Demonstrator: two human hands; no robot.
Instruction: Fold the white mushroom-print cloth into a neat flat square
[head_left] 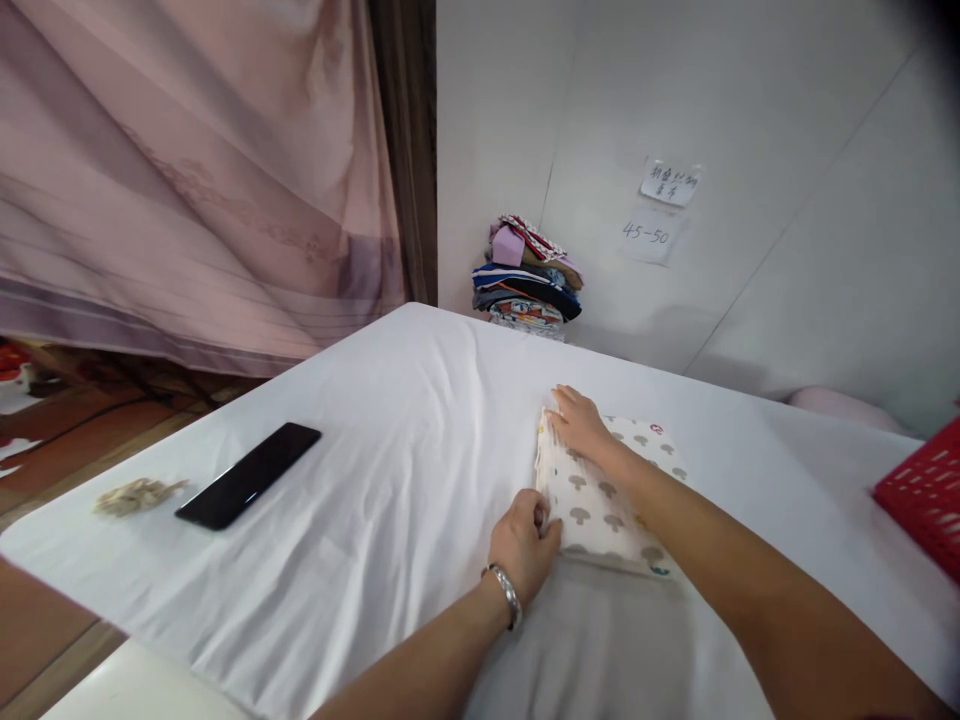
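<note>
A folded white cloth [611, 490] printed with grey-brown mushrooms lies on the white-covered table. Its left side shows several layered edges. My left hand [523, 545], with a silver bracelet at the wrist, is at the near left corner of the cloth. Its fingers are curled, with the thumb against the cloth's edge. Across the far left corner rests my right hand [583, 425], its fingers stretched out and touching the layered edge. The right forearm hides part of the cloth's right side.
A black phone [249, 475] and a small beige tangle [139, 496] lie on the table [375, 500] at left. Folded fabrics [529, 275] are stacked by the wall at the far edge. A red basket [926, 495] stands at right. A pink curtain [187, 180] hangs at left.
</note>
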